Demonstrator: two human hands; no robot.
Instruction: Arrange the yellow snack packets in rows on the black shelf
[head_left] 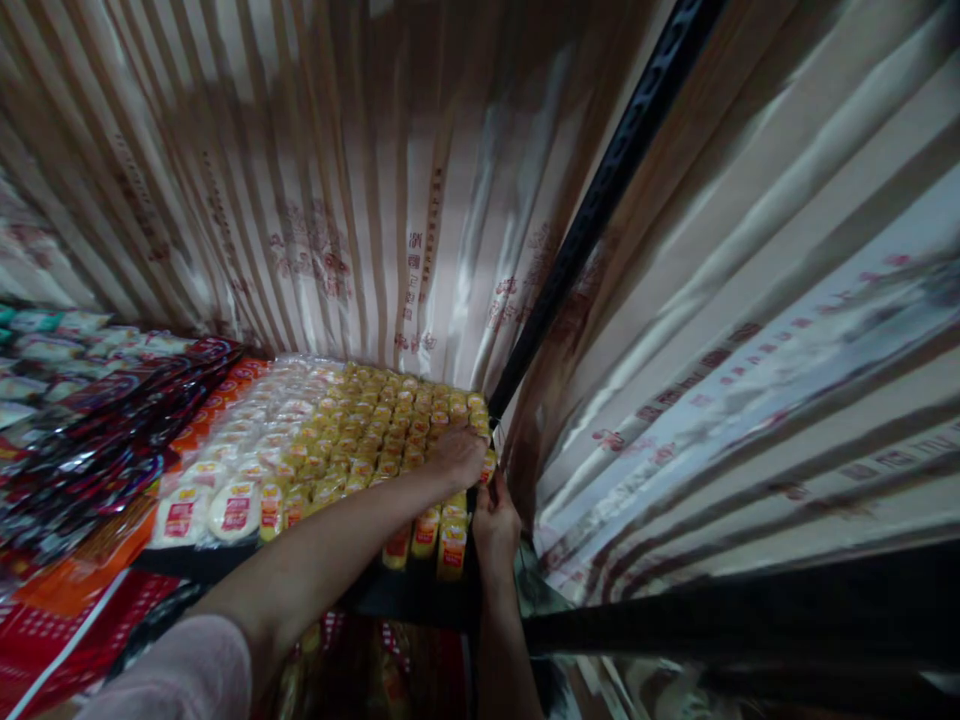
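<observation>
Rows of small yellow-wrapped packs [390, 420] with red labels stand close together on a dark shelf [390, 595]. My left hand [461, 455] reaches across them to the right end of the rows, its fingers curled; what they hold, if anything, is hidden. Just below it, at the shelf's right edge, my right hand [496, 525] points upward with its fingers pinched at one yellow-wrapped pack [488, 467]. Both hands are close together around this pack. Front packs [452, 550] show their red and orange labels to the left of my right hand.
Clear-wrapped round white packs [236, 510] sit left of the yellow ones. Farther left lie orange packaging [217, 405] and a heap of dark, shiny packets [112, 440]. A black metal post [592, 215] rises at the shelf's back right corner, before a pleated printed curtain [337, 180].
</observation>
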